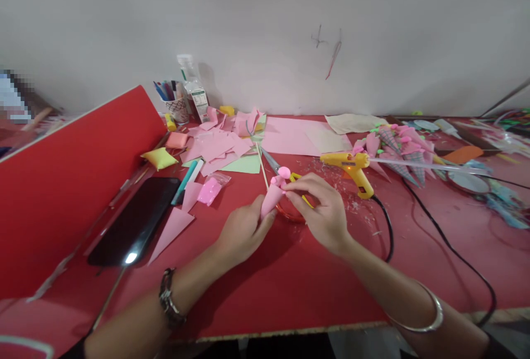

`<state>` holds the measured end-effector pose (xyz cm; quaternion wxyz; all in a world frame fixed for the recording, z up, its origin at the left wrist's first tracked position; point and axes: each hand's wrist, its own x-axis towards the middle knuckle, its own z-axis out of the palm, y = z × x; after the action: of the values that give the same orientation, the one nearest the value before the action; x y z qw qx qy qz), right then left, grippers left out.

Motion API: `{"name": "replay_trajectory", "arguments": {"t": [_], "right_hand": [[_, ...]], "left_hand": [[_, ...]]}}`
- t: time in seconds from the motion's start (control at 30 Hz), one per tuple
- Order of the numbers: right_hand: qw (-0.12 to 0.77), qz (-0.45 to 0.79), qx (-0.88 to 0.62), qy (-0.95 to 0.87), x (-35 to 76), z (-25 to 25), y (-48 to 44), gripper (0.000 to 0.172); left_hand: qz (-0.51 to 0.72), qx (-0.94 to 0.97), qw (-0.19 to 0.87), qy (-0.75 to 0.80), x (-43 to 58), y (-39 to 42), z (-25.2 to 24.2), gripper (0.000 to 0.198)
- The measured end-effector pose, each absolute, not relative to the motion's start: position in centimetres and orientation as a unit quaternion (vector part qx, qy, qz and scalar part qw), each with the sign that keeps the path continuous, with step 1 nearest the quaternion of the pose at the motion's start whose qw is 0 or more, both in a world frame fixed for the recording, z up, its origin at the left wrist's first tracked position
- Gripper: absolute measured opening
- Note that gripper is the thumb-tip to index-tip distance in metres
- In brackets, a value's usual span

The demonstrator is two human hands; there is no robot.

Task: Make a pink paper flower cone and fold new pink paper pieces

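My left hand (244,226) is wrapped round a small pink paper cone (271,199), its wide end tilted up and away from me. Soft-looking bright pink balls (284,173) sit at the cone's mouth. The thumb and forefinger of my right hand (321,207) pinch at the rim, beside the balls; whether they also grip a ball is hidden. Behind the cone lie scissors (270,160) with yellow and orange-red handles, partly covered by my hands. A thin wooden stick (261,167) lies next to their blades.
A yellow hot glue gun (351,171) with a black cord lies right of my hands, with several finished cones (399,149) beyond it. Pink paper pieces (215,146) are heaped behind. On the left are a phone (136,221), markers (186,179) and a red board (83,182).
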<state>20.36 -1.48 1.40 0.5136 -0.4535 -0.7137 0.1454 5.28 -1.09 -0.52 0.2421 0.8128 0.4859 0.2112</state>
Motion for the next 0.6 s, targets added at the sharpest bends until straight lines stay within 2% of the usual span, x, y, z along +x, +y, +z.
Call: {"name": "replay_trajectory", "arguments": {"t": [0.13,0.23,0.43,0.6], "right_hand": [[0.519,0.138,-0.447,-0.716,20.3,1.4,-1.5,0.006],[0.518,0.143,-0.438,-0.720,20.3,1.3,-1.5,0.006],[0.550,0.124,-0.431,-0.705,20.3,1.2,-1.5,0.011],[0.404,0.161,-0.426,-0.793,19.6,0.6,-1.5,0.002]], "left_hand": [[0.204,0.814,0.227,0.495,5.2,-1.1,-0.6,0.022],[0.231,0.797,0.267,0.489,5.3,-1.1,-0.6,0.021],[0.358,0.620,0.549,0.432,5.4,-0.5,-0.6,0.034],[0.422,0.436,0.714,0.350,5.5,-0.1,-0.9,0.029]]}}
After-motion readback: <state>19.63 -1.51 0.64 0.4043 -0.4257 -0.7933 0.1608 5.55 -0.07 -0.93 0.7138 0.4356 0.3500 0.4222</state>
